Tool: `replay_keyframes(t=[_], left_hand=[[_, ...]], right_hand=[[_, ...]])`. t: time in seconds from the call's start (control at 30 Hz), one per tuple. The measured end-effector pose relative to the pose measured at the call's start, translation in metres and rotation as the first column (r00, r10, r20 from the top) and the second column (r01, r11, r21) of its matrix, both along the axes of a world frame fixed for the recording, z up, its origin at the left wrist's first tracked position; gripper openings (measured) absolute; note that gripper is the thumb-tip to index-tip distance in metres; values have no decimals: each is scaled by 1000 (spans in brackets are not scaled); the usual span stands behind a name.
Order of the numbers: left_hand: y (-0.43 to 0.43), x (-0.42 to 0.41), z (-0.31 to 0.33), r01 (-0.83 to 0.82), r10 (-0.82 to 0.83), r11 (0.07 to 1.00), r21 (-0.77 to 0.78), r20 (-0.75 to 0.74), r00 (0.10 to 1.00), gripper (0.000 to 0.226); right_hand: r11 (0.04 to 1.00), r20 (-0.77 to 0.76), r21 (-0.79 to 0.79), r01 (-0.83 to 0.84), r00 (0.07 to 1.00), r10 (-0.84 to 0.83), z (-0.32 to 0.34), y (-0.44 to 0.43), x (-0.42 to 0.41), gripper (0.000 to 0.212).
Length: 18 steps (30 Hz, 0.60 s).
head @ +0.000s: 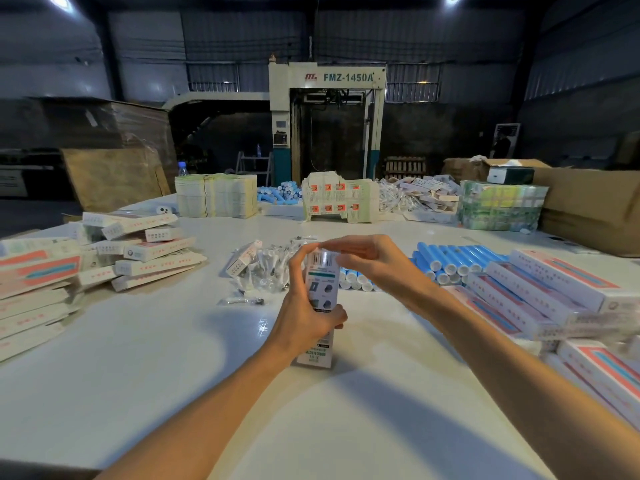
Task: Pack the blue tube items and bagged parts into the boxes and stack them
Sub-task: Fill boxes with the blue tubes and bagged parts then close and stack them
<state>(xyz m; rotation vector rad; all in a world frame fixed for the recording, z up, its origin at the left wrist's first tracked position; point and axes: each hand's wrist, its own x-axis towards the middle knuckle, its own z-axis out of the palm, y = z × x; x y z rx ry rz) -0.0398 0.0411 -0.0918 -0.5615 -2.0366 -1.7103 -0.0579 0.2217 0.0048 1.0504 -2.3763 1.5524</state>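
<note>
A long white box (320, 296) with a barcode and green print stands on end on the white table (173, 358) in front of me. My left hand (304, 306) grips its middle, fingers curled round it. My right hand (367, 258) is at the box's top end, fingertips on the flap. Blue tubes (453, 259) lie in a heap to the right, with more just behind the box. Small clear bagged parts (266, 268) lie in a pile behind and left of the box.
Loosely stacked white and pink boxes (138, 254) sit at the left, and more packed boxes (554, 292) lie at the right. Bundles of flat cartons (216, 195), more blue tubes (280, 194) and large cardboard boxes (588, 206) line the far edge.
</note>
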Motion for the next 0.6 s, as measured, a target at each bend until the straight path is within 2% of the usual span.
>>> replay_keyframes(t=[0.17, 0.43, 0.6], left_hand=[[1, -3, -1, -10, 10, 1000, -8, -18, 1000, 127], [2, -2, -1, -9, 9, 1000, 9, -19, 1000, 125], [3, 0, 0, -15, 15, 1000, 19, -23, 1000, 119]], right_hand=[[966, 7, -254, 51, 999, -51, -33, -5, 8, 34], [957, -122, -282, 59, 988, -97, -41, -14, 9, 23], [971, -170, -228, 64, 980, -104, -35, -10, 12, 20]])
